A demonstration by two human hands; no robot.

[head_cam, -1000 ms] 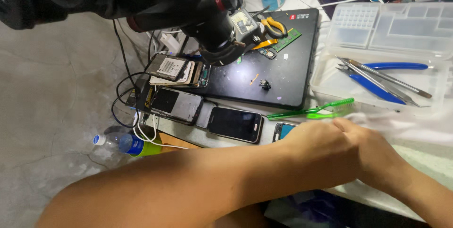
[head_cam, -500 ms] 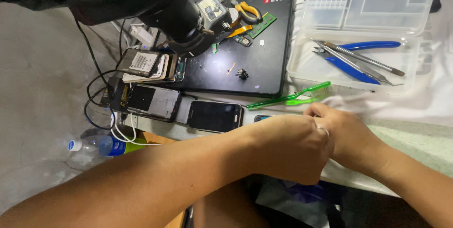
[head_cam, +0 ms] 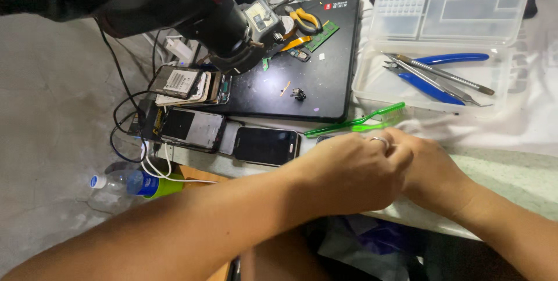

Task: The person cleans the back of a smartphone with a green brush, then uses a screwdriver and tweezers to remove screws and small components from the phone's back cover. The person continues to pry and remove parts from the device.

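Resting together at the near edge of a cluttered work table (head_cam: pixel 523 182), the left hand (head_cam: pixel 349 173) and the right hand (head_cam: pixel 433 170) are seen knuckles up, the left overlapping the right. The fingers of both are curled inward and meet between the hands, but whether anything is pinched there cannot be told, since the fingertips are hidden. A ring (head_cam: pixel 379 140) is worn on the left hand.

Just beyond the knuckles a green toothbrush (head_cam: pixel 354 122) is laid flat on the pale cloth-covered surface, almost touching the hands. A dark phone (head_cam: pixel 266 146) is placed face up just to the left of them, beside a dismantled phone (head_cam: pixel 192 129) and a stack of other handsets (head_cam: pixel 186 83). Behind these a closed black laptop (head_cam: pixel 317 66) is used as a bench, with small parts, a green circuit strip and yellow-handled pliers (head_cam: pixel 305 20) scattered on it. To the right, an open clear plastic case (head_cam: pixel 372 83) is set, in which blue-handled cutters (head_cam: pixel 430 74) and tweezers are held.

Below the table a grey concrete floor (head_cam: pixel 52 141) is seen, with a plastic bottle (head_cam: pixel 131 185) lying on it among cables.
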